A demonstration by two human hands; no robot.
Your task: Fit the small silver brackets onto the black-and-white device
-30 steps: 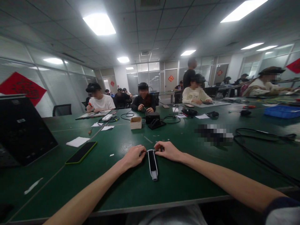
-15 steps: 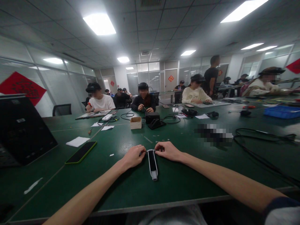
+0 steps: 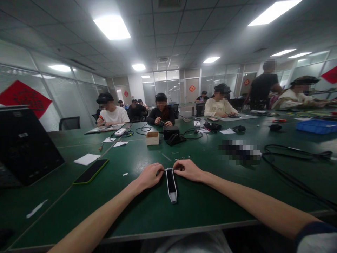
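A slim white pen-shaped device (image 3: pixel 171 182) with a long black screen lies on the green table, its narrow tip pointing toward me. My left hand (image 3: pixel 152 174) is at the left of its far end, fingers closed in a pinch, with a ring on one finger. On the opposite side my right hand (image 3: pixel 189 170) is also pinched closed, close against the far right corner. Both sets of fingertips meet the device's far end or something tiny beside it; what lies between them is too small to make out.
Several tiny parts (image 3: pixel 183 157) lie just beyond my right hand. A green-edged phone (image 3: pixel 91 172) and a white tissue (image 3: pixel 87 159) are on the left. A small open box (image 3: pixel 152 138) and a black device (image 3: pixel 171 133) stand ahead. Black cables (image 3: pixel 286 175) run along the right.
My hands and the pen-shaped device look unmoved. In the background, a standing person in black has moved to the right.
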